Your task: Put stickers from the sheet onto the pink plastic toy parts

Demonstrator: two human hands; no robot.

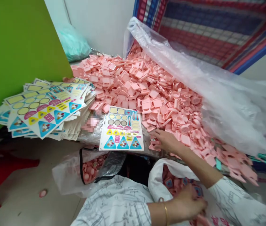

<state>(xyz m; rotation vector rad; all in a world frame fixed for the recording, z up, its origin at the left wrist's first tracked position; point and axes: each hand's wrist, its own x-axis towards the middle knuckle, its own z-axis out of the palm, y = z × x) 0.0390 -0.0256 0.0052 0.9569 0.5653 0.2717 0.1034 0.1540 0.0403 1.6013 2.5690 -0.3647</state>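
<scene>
My right hand [167, 141] reaches across to the near edge of the pink heap. Its fingers are closed on a small pink plastic piece [154, 145] at the table edge. Lower down, my left hand [187, 202], a bracelet at its wrist, is over the mouth of a white sack [155, 180]. Its fingers are curled, and what they hold is hidden. Inside the sack lie pink pieces, some with blue stickers [169, 183]. A sticker sheet [123, 128] with circles, triangles and thermometer shapes lies flat, left of my right hand.
Many loose pink plastic pieces [128, 81] spill from a clear plastic bag [194, 72]. Stacked sticker sheets [45, 110] stand beside a green panel [17, 56]. Another bag of pink parts [92, 169] hangs below the table. A red stool [8, 166] is at left.
</scene>
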